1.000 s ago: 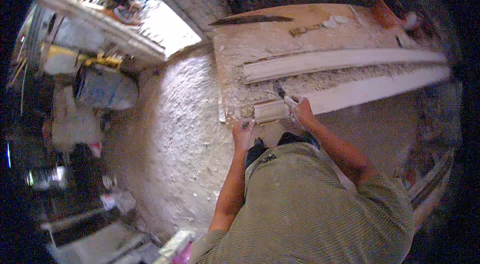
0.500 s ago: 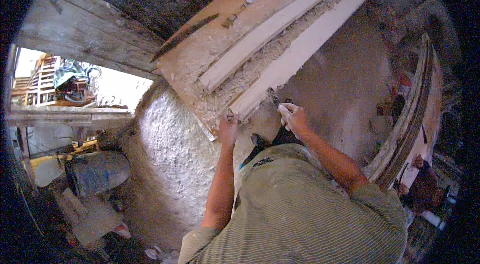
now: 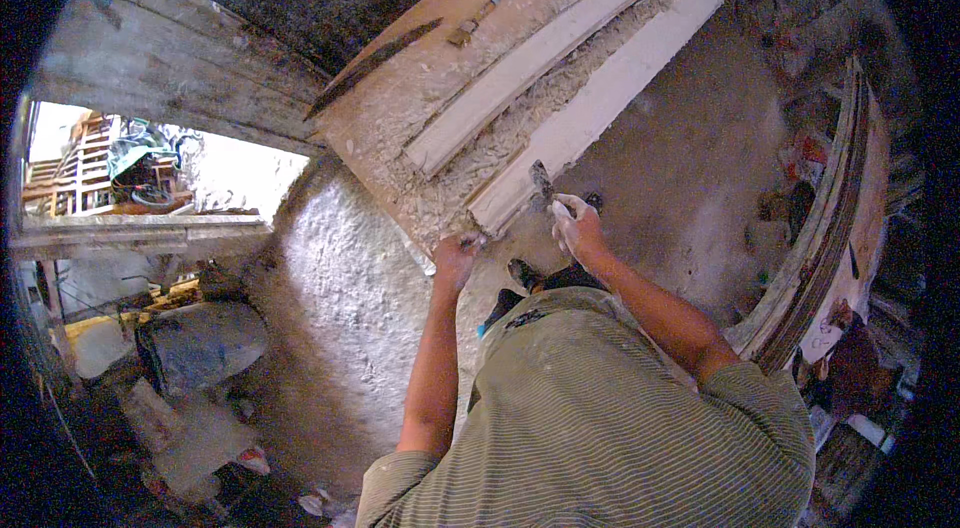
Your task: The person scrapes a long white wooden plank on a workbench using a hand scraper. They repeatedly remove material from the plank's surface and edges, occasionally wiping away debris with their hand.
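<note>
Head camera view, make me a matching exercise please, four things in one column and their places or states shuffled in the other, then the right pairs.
Things
1. Right hand
2. Left hand
3. Two long white strips
4. Dark rounded drum

Places or states
A. Lie lengthwise beside each other, crumbly pale debris between them
B. Left of the pale, rough patch of floor
C. Holds a slim dark-bladed tool
D. By the near corner of the brown flat tabletop

Pairs: 1-C, 2-D, 3-A, 4-B

Strip (image 3: 620,93): long, pale, lying along the near edge of the bench (image 3: 370,143). Scraper (image 3: 541,180): dark, slanted, at the strip's near end.
</note>
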{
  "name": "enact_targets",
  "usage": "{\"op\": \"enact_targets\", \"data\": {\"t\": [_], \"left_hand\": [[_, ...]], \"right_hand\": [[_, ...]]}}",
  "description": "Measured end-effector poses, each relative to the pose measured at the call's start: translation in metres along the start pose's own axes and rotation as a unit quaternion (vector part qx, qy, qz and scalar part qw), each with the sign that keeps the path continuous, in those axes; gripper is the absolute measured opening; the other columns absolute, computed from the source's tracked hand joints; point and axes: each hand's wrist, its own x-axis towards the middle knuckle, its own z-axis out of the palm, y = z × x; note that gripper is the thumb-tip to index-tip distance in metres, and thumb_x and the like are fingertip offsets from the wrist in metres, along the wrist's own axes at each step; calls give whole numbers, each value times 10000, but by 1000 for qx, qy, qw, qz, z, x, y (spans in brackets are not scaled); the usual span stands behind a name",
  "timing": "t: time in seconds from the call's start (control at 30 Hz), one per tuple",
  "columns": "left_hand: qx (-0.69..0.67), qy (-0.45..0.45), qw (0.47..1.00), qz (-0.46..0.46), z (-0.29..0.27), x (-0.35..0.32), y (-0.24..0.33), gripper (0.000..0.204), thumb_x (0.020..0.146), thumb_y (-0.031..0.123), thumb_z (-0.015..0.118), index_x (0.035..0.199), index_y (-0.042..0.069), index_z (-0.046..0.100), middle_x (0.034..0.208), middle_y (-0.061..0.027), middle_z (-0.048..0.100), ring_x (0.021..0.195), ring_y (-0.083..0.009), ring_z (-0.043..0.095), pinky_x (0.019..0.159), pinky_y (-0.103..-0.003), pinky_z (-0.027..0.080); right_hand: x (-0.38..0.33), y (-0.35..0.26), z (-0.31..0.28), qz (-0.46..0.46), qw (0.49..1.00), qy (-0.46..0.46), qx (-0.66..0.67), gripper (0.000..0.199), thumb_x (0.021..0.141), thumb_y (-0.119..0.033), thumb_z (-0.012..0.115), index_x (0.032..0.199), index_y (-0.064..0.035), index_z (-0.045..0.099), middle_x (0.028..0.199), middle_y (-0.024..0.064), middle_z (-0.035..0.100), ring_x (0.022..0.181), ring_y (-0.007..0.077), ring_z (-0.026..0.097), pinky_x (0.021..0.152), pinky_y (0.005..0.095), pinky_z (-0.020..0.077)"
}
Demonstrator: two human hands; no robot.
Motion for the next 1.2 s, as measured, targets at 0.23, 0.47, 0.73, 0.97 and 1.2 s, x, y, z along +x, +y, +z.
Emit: {"op": "enact_targets", "data": {"t": [0.23,0.47,0.73,0.97,1.2], "left_hand": [[-59,114,991,-47,-28,-34,35,475,870,226,699,1304,90,563,1257,-165,599,1120,-294,577,946,-385,445],[-384,-51,915,-114,-37,-9,105,501,945,110,587,1427,77,456,1341,-112,556,1215,-215,513,1038,-348,390],[188,0,971,146,-55,6,73,496,937,188,578,1412,105,459,1333,-158,564,1250,-339,528,1008,-443,464],[393,-59,903,162,-62,30,68,302,883,228,611,1168,131,612,1290,-175,581,1090,-357,601,858,-480,514],[380,-52,880,281,0,120,139,161,855,174,578,963,62,618,1125,-169,626,950,-366,632,748,-479,534]], "right_hand": [[-13,0,21,-189,947,-40,-257,499,974,-252,536,1390,2,429,1263,222,585,1127,321,585,975,434,446],[-19,-19,65,-497,805,-125,-300,513,953,-338,561,1350,-23,488,1246,235,581,1176,371,555,1033,419,409],[32,-5,13,-82,991,-38,-95,340,949,-260,605,1170,-4,636,1032,83,692,964,201,636,894,328,480],[29,3,-22,-28,997,-29,-67,273,960,-244,581,1072,-15,680,934,46,687,841,158,623,781,311,492],[47,18,-63,34,999,-27,-3,244,967,-220,562,1052,-33,692,930,42,692,762,121,622,622,294,510]]}}
